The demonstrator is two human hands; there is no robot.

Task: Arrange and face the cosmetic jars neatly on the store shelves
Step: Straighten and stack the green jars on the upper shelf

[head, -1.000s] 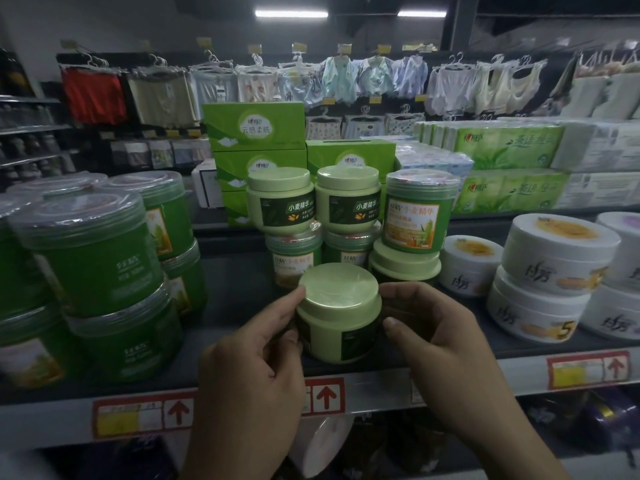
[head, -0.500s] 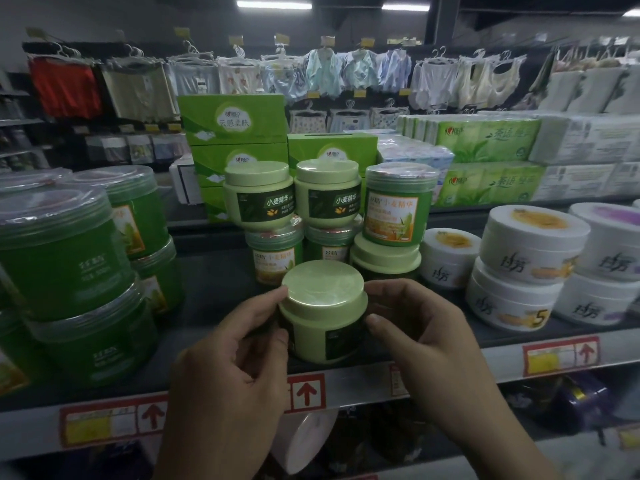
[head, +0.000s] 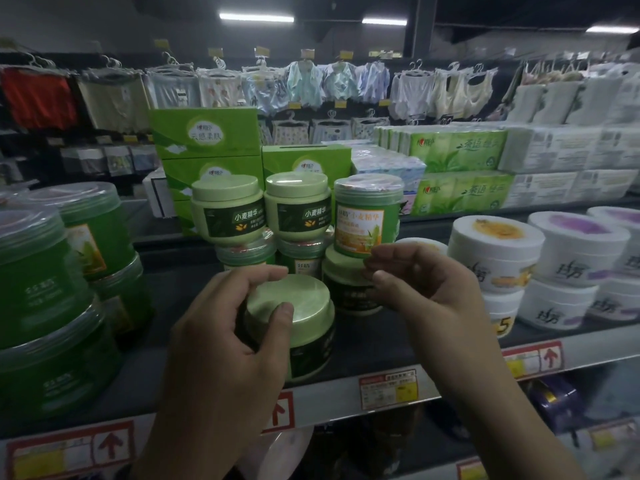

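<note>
A pale green jar (head: pixel 301 323) with a dark label stands near the front edge of the dark shelf (head: pixel 374 344). My left hand (head: pixel 228 344) grips its lid, thumb on top and fingers curled behind. My right hand (head: pixel 426 299) hovers to the jar's right, off it, fingers loosely curled and holding nothing, just in front of another pale green jar (head: pixel 349 285). Behind stand two stacked pale green jars (head: pixel 228 213) (head: pixel 298 206) and a darker green jar with an orange label (head: pixel 367 216).
Large dark green tubs (head: pixel 45 289) are stacked on the left of the shelf. White jars (head: pixel 495 251) in two layers fill the right. Green tissue boxes (head: pixel 207 140) and tissue packs (head: pixel 460 168) stand behind. Price tags with red arrows (head: pixel 388 386) line the shelf edge.
My right hand has let go of the front jar and lifted up and to the right. My left hand has shifted from the jar's side onto its lid.
</note>
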